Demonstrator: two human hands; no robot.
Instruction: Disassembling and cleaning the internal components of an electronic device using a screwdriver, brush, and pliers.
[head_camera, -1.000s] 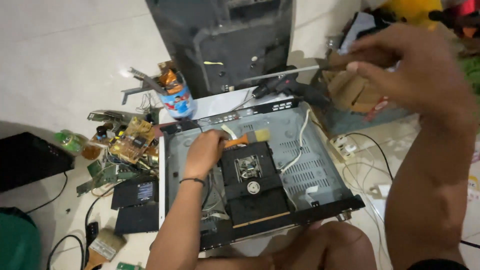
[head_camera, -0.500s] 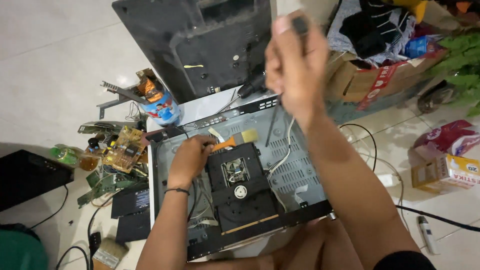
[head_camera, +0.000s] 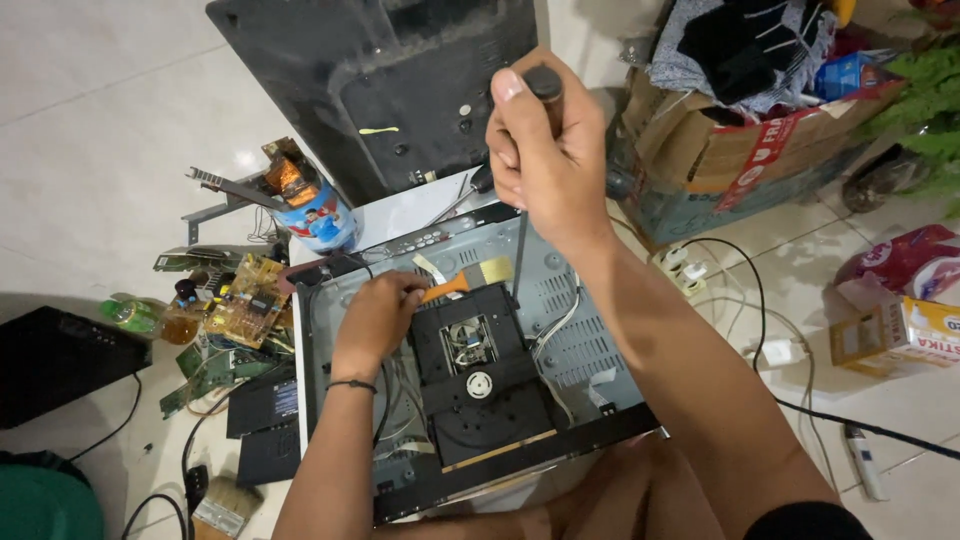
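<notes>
An opened grey disc player (head_camera: 590, 350) lies on the floor with a black disc drive (head_camera: 480, 385) in its middle. My left hand (head_camera: 375, 315) rests inside the case at the drive's far left corner, holding a small orange-handled brush (head_camera: 470, 278) whose bristles lie on the drive's back edge. Above the player's back, my right hand (head_camera: 545, 160) is closed around the black handle of a long screwdriver (head_camera: 520, 250). The shaft points straight down, its tip at the chassis just behind the drive.
A black television back (head_camera: 380, 70) stands behind the player. A can of tools (head_camera: 320, 215), circuit boards (head_camera: 245, 300) and a green bottle (head_camera: 130, 315) lie left. A cardboard box of clothes (head_camera: 740, 150), a power strip (head_camera: 685, 270) and cables lie right.
My right hand swung the screwdriver from out at the right to upright over the player's back, tip now down in the chassis. The left hand stayed by the drive.
</notes>
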